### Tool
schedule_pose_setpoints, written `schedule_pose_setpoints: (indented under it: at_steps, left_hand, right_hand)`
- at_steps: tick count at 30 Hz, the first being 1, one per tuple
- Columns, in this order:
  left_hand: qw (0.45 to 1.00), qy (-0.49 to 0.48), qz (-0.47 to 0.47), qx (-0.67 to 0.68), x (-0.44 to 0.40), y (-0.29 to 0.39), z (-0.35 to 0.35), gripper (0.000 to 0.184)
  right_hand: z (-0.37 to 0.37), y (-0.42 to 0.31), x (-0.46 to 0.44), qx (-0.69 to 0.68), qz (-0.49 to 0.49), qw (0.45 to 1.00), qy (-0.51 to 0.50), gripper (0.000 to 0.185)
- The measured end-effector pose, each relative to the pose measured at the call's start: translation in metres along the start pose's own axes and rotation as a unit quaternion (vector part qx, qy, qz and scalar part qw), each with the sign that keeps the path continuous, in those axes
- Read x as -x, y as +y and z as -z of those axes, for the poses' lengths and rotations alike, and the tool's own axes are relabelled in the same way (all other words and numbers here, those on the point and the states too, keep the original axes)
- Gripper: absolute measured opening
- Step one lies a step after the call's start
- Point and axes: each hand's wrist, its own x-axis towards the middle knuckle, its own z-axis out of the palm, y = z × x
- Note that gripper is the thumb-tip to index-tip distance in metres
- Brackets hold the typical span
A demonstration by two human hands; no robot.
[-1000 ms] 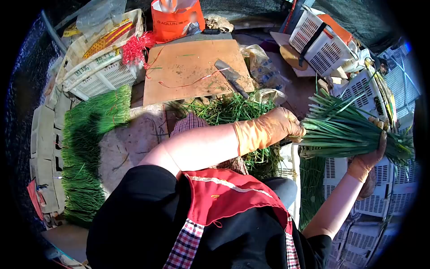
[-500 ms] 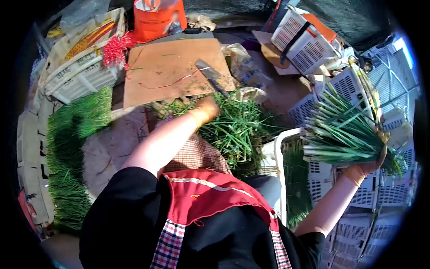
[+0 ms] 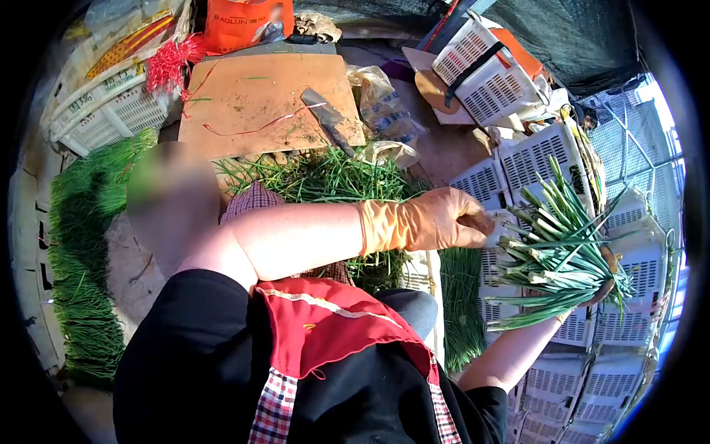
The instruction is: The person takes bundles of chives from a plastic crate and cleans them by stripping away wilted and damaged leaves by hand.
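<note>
My right hand (image 3: 596,293), at the right, is wrapped round a bunch of Chinese chives (image 3: 551,251), its pale stem ends fanning up and left. My left hand (image 3: 440,220), in an orange rubber glove, reaches across in front of me. Its thumb and fingers are pinched together beside the pale stem ends, and what they hold is too small to make out. Below and behind the left forearm lies a heap of loose green leaves (image 3: 318,177).
A wooden board (image 3: 259,96) with a cleaver (image 3: 329,122) and red string lies ahead. Stacked chives (image 3: 85,296) line the left. White crates (image 3: 562,377) stand at the right; another crate (image 3: 484,74) leans at the back. An orange bag (image 3: 244,26) stands behind the board.
My left hand has moved from the loose leaf heap rightward to the bunch's stem ends. The bunch in my right hand has tilted, its stem ends now fanned out more. The view has shifted slightly.
</note>
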Motion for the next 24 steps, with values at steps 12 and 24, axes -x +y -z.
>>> schedule_pose_setpoints:
  at_steps: [12, 24]
  left_hand:
    - [0.981, 0.072, -0.091, -0.156, -0.043, 0.007, 0.007, 0.026]
    - [0.924, -0.139, 0.007, 0.357, -0.035, -0.016, 0.019, 0.055]
  right_hand:
    - [0.108, 0.051, -0.007, 0.045, 0.077, 0.996, -0.028, 0.038]
    - [0.038, 0.050, -0.007, -0.247, -0.120, 0.962, 0.009, 0.038]
